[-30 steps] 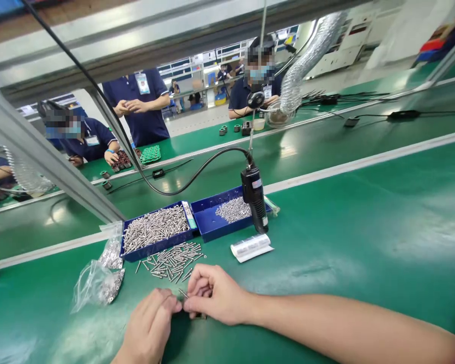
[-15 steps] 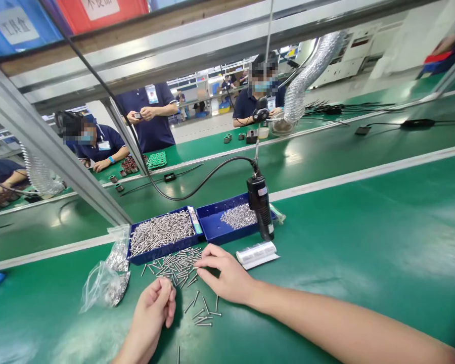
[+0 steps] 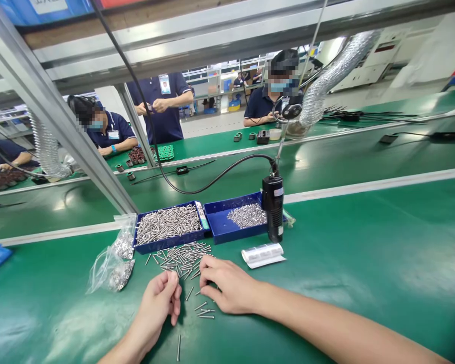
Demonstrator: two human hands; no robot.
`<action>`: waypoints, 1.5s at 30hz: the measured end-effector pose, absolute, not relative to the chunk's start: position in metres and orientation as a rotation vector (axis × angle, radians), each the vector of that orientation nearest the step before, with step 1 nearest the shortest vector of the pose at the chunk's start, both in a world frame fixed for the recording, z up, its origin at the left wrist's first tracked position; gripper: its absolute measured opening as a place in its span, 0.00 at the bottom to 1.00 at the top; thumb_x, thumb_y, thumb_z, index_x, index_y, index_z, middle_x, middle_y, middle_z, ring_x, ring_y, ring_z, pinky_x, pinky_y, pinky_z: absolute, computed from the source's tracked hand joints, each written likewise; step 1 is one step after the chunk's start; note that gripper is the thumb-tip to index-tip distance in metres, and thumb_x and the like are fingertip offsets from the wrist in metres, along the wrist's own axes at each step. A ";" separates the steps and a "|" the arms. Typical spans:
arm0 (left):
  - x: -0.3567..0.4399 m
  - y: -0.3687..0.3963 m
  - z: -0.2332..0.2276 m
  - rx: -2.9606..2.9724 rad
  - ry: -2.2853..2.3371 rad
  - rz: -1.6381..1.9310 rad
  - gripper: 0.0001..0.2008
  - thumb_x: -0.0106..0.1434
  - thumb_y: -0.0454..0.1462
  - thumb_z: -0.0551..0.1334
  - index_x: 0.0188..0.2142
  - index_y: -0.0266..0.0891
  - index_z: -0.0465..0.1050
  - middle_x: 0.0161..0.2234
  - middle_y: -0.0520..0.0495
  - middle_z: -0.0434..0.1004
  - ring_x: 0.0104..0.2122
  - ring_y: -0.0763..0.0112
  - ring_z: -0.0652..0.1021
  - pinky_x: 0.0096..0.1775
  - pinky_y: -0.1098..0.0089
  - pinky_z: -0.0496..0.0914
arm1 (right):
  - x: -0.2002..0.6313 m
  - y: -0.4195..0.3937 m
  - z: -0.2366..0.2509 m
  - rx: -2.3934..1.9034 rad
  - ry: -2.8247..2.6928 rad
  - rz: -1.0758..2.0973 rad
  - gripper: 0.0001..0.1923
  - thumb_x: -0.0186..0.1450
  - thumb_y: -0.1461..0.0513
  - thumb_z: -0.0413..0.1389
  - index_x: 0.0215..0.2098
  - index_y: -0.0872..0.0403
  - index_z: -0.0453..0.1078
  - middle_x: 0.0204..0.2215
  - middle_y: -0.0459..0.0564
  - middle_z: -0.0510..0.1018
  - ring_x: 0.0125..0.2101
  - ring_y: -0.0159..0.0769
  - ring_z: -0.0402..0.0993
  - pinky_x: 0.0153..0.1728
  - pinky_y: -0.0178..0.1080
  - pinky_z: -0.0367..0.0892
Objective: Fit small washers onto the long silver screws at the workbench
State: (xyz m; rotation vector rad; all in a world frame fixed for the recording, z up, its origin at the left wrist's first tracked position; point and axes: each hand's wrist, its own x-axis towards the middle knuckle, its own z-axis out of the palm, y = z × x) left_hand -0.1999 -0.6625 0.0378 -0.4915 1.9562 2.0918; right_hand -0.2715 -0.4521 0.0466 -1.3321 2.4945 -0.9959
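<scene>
right hand (image 3: 227, 288) lies palm-down, fingertips on loose screws (image 3: 184, 255).

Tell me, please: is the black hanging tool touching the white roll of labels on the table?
Apart. The head view shows a strip of green table between the black tool and the white roll.
</scene>
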 end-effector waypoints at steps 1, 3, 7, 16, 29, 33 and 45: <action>-0.200 -0.662 0.038 -0.489 1.958 2.092 0.29 0.57 0.63 0.63 0.25 0.40 0.62 0.12 0.56 0.63 0.11 0.80 0.59 0.13 0.79 0.56 | -0.271 -0.453 0.047 -1.331 2.494 -0.977 0.01 0.64 0.65 0.59 0.35 0.53 0.73 0.39 0.49 0.73 0.37 0.37 0.72 0.38 0.39 0.66; -0.200 -0.660 0.040 -0.470 1.963 2.100 0.29 0.57 0.63 0.62 0.25 0.41 0.61 0.12 0.56 0.63 0.11 0.80 0.59 0.13 0.79 0.55 | -0.268 -0.455 0.046 -1.295 2.491 -1.043 0.02 0.66 0.65 0.56 0.35 0.53 0.70 0.37 0.48 0.73 0.37 0.36 0.71 0.37 0.38 0.65; -0.199 -0.656 0.041 -0.411 1.990 2.112 0.27 0.61 0.60 0.61 0.25 0.41 0.61 0.13 0.57 0.63 0.12 0.80 0.59 0.14 0.80 0.54 | -0.259 -0.465 0.039 -1.033 2.382 -1.505 0.04 0.68 0.66 0.53 0.34 0.53 0.65 0.29 0.44 0.73 0.30 0.33 0.68 0.32 0.35 0.62; -0.196 -0.649 0.042 -0.330 2.062 2.088 0.25 0.64 0.58 0.59 0.26 0.41 0.59 0.14 0.61 0.57 0.12 0.82 0.55 0.13 0.80 0.50 | -0.256 -0.472 0.034 -0.925 2.293 -1.679 0.05 0.66 0.65 0.55 0.31 0.53 0.68 0.28 0.44 0.76 0.29 0.33 0.70 0.31 0.34 0.63; -0.190 -0.645 0.044 -0.208 2.372 1.997 0.22 0.67 0.55 0.58 0.29 0.40 0.63 0.16 0.58 0.62 0.15 0.79 0.61 0.18 0.79 0.56 | -0.253 -0.472 0.035 -0.965 2.169 -1.655 0.05 0.63 0.64 0.62 0.38 0.52 0.75 0.29 0.43 0.78 0.30 0.32 0.73 0.29 0.33 0.64; -0.192 -0.650 0.044 -0.230 2.403 2.029 0.22 0.68 0.55 0.58 0.29 0.40 0.63 0.17 0.58 0.63 0.15 0.80 0.61 0.18 0.79 0.56 | -0.259 -0.472 0.033 -0.835 2.005 -1.876 0.13 0.64 0.62 0.61 0.47 0.51 0.76 0.33 0.46 0.80 0.29 0.31 0.75 0.28 0.33 0.68; -0.202 -0.660 0.042 -0.311 2.229 2.056 0.25 0.62 0.59 0.62 0.29 0.38 0.67 0.16 0.57 0.65 0.13 0.81 0.62 0.16 0.79 0.57 | -0.282 -0.455 0.031 -1.306 2.655 -1.468 0.14 0.66 0.68 0.54 0.48 0.54 0.75 0.44 0.54 0.76 0.45 0.42 0.71 0.48 0.46 0.69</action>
